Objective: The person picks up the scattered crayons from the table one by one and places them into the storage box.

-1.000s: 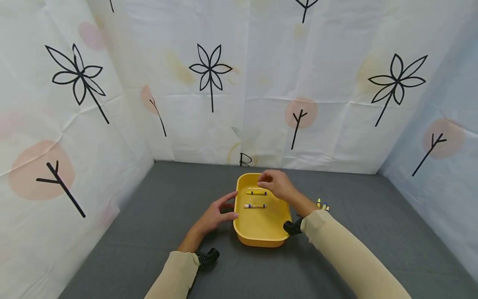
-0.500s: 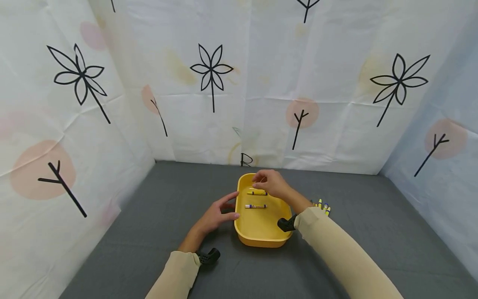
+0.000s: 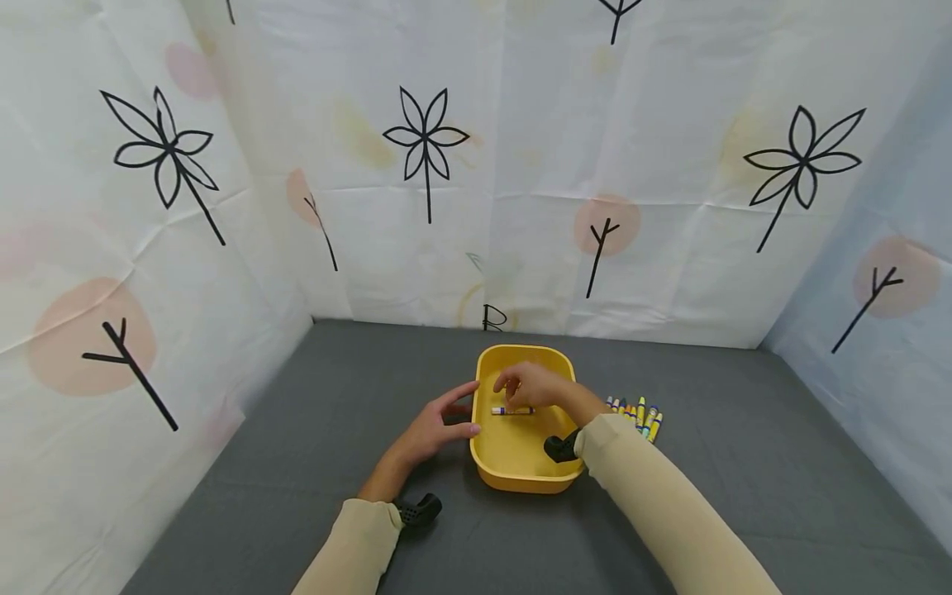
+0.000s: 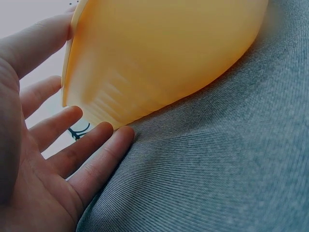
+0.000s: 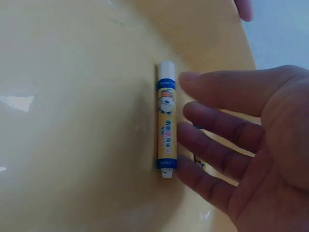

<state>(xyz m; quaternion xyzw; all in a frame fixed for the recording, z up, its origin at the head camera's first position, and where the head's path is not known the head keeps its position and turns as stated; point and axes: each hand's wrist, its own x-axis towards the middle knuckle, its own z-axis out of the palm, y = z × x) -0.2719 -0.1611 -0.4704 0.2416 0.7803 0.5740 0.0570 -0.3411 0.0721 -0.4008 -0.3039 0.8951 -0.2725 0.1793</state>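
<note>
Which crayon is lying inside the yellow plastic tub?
The white crayon with blue bands, beside the right hand; the other crayons lie on the grey cloth right of the tub.

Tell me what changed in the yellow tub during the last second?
The right hand came nearer over the yellow tub, covering the yellow crayon seen before. Its open fingers are now beside the white crayon, gripping nothing. The left hand stayed at the tub's side, and the loose crayons stayed put.
</note>
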